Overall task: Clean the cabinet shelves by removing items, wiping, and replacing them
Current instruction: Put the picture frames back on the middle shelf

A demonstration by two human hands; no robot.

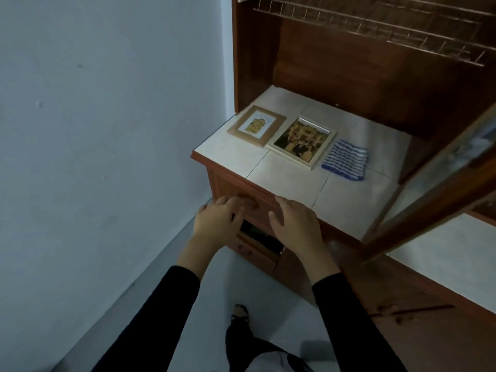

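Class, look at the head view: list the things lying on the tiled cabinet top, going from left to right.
wooden picture frame → pale-framed photo → blue striped cloth

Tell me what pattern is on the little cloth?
Blue and white stripes. The cloth lies flat on the tiled counter, clearest in the head view.

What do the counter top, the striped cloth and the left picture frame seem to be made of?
Counter top: pale glazed tile, likely ceramic; joint lines, soft sheen. Striped cloth: knitted or woven fabric, blue and white, ribbed. Left picture frame: light matte wood or wood-look moulding; grain too blurred to tell.
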